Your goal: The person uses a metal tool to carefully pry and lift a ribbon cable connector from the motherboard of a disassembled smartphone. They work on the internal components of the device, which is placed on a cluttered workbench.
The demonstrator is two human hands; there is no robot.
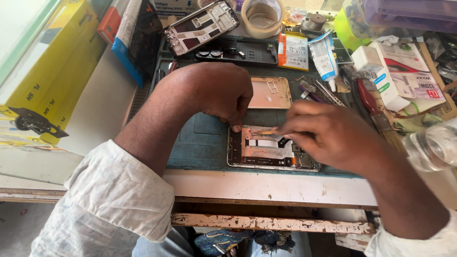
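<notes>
On ridged mat (200, 143): left hand (223, 93) pins flat opened phone (266, 150).

a worn table (266, 186) with a chipped, pale front edge carries a dark blue-grey work mat (200, 143). on the mat lie an opened phone (266, 150) with its insides showing, a pink-gold back cover (271, 93) behind it, and metal tweezers (328, 93) beside that. further back rest another bare phone frame (200, 26), a roll of tape (262, 16), a white tube (324, 57) and red-handled pliers (369, 100). a yellow box (52, 76) stands at the left, a clear bottle (433, 145) at the right.
</notes>
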